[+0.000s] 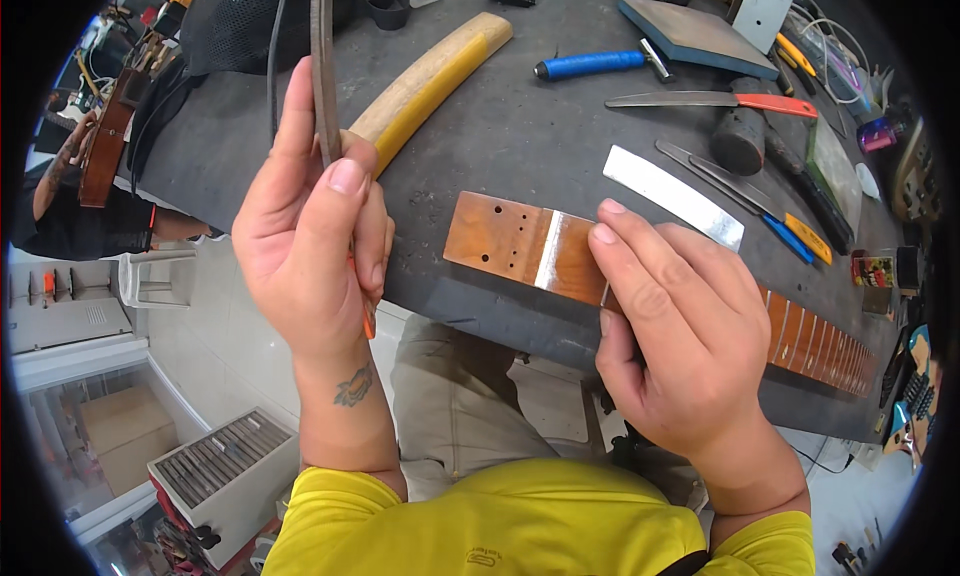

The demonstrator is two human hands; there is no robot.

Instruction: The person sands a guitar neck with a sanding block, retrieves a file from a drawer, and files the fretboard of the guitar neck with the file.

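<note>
My left hand (pixel 320 206) is raised over the table's near left edge, closed around a long flat file (pixel 323 66) held upright. A bit of orange, likely its handle, shows below my fingers. On the table lies a wooden guitar neck (pixel 575 246), with a drilled block end, a white strip across it and frets towards the right. My right hand (pixel 685 321) is closed over its middle, fingertips on the top face and thumb at the near edge; the part under my palm is hidden. Just beyond that hand sits a curved shiny metal plate (pixel 675 196).
A curved wood-and-yellow block (pixel 435 76), blue-handled hammer (pixel 600 64), red-handled file (pixel 700 101), dark mallet head (pixel 740 136), slim files (pixel 735 191) and grey-blue slab (pixel 695 36) lie on the dark table (pixel 560 126). Another person (pixel 80 196) holds a guitar body at far left.
</note>
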